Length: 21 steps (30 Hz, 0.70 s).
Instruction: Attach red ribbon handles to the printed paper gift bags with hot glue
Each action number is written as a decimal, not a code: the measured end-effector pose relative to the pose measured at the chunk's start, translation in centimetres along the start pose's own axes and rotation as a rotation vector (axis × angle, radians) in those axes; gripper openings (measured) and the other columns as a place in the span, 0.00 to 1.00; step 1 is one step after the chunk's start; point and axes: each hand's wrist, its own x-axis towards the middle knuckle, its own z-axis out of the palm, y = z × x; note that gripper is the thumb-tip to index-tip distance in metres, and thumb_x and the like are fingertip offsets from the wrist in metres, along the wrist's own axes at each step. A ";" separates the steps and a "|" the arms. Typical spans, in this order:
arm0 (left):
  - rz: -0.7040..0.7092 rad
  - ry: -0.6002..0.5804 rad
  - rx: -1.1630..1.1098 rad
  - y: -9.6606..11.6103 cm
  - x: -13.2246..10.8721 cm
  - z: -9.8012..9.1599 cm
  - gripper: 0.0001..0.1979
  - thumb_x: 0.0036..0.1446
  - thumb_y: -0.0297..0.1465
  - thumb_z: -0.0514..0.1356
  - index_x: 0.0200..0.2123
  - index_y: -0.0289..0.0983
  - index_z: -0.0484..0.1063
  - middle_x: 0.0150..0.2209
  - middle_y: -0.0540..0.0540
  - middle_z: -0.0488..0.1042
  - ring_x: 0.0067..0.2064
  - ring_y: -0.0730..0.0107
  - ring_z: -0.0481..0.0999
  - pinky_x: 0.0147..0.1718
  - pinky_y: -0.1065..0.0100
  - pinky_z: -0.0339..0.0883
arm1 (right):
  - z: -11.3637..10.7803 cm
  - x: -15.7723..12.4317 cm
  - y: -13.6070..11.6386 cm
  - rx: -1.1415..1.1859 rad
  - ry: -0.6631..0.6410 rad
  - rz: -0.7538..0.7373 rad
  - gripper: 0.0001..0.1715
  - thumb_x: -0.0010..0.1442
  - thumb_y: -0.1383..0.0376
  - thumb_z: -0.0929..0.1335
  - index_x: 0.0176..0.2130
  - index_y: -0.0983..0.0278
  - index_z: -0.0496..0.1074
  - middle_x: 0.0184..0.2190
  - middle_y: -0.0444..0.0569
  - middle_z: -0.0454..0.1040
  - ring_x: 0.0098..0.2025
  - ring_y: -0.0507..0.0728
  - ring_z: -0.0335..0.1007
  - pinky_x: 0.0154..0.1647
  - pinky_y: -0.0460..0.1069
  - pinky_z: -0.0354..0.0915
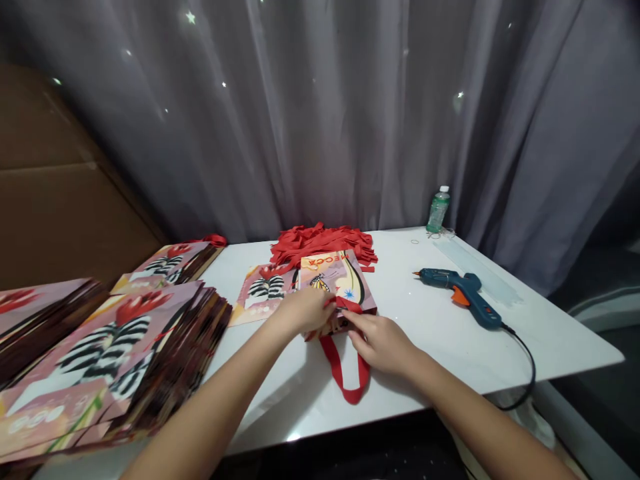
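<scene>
A patterned paper bag (333, 270) with red lettering and a butterfly lies on the white table, its open end towards me. My left hand (309, 309) is at its near edge, fingers bent together on the red ribbon there. From the right, my right hand (383, 340) presses its fingertips on the same ribbon near the bag's edge. The ribbon (353, 395) hangs in a loop towards the table's front. Another bag (263, 293) lies flat at the left, partly under the first.
Stacks of printed bags (113, 340) fill the left side. Behind is a heap of red ribbons (323, 241). On the right are a blue glue gun (470, 293) with a cord, translucent glue sticks (477, 270) and a green bottle (439, 210).
</scene>
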 end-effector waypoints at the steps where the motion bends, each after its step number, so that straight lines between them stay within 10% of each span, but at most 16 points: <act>1: 0.010 0.002 0.012 0.0 0.7 -0.2 0.19 0.59 0.38 0.52 0.49 0.41 0.75 0.41 0.39 0.80 0.41 0.51 0.78 0.33 0.64 0.67 | 0.0 0.2 0.1 0.025 0.038 -0.015 0.25 0.65 0.65 0.60 0.60 0.64 0.67 0.49 0.54 0.76 0.43 0.59 0.75 0.43 0.51 0.69; 7: 0.219 0.096 -0.012 -0.5 2.3 0.7 0.25 0.64 0.34 0.48 0.64 0.39 0.59 0.54 0.40 0.73 0.56 0.57 0.71 0.50 0.61 0.66 | 0.5 0.2 0.8 0.077 0.157 -0.124 0.18 0.65 0.69 0.61 0.51 0.65 0.73 0.46 0.55 0.74 0.46 0.58 0.72 0.47 0.52 0.70; 11: 0.406 0.268 -0.078 -1.1 3.5 1.7 0.23 0.64 0.32 0.47 0.61 0.38 0.64 0.59 0.41 0.68 0.63 0.58 0.61 0.61 0.57 0.54 | 0.5 0.9 0.5 0.024 0.019 -0.188 0.16 0.63 0.71 0.61 0.47 0.65 0.75 0.47 0.54 0.75 0.50 0.58 0.70 0.52 0.53 0.67; 16: 0.257 0.351 -0.185 -1.1 3.6 0.6 0.21 0.64 0.35 0.47 0.58 0.37 0.66 0.43 0.43 0.77 0.49 0.60 0.73 0.50 0.62 0.64 | 0.2 2.8 -0.4 -0.077 -0.225 -0.072 0.16 0.63 0.69 0.62 0.47 0.65 0.74 0.44 0.53 0.77 0.45 0.59 0.74 0.44 0.51 0.68; 21: -0.012 0.441 -0.269 1.2 -3.3 0.8 0.23 0.67 0.34 0.36 0.37 0.37 0.71 0.31 0.46 0.75 0.33 0.66 0.73 0.34 0.67 0.64 | 0.1 3.7 -1.1 -0.142 -0.300 -0.035 0.16 0.60 0.71 0.62 0.45 0.64 0.75 0.43 0.53 0.78 0.42 0.60 0.76 0.36 0.50 0.68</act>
